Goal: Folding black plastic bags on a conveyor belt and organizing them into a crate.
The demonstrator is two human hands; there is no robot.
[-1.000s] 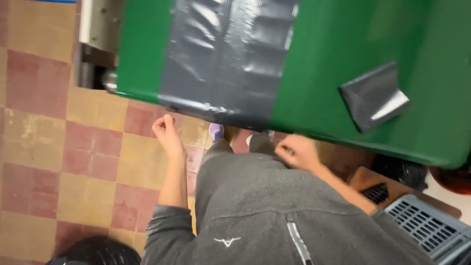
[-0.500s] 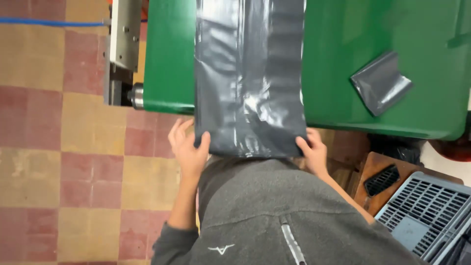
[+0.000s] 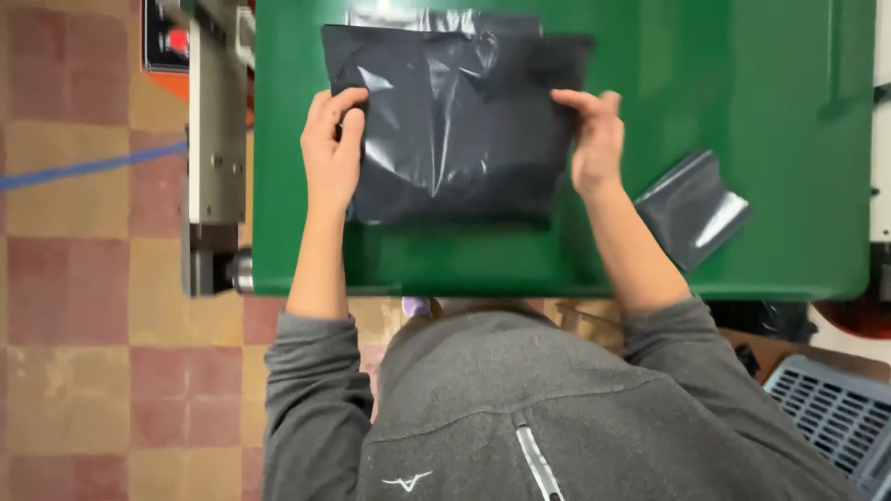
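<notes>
Both hands, left hand (image 3: 332,148) and right hand (image 3: 594,139), pinch the side edges of a limp, slick, likely light grey plastic bag (image 3: 455,125) at the green tabletop (image 3: 770,83) middle.

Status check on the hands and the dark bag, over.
Left hand grips the dark plastic bag at its left edge, right hand at its right. Bag flat on green table. Small folded bag lies clear, right.

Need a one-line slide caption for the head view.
Both hands, left hand and right hand, grip a dark plastic bag on green table.
</notes>
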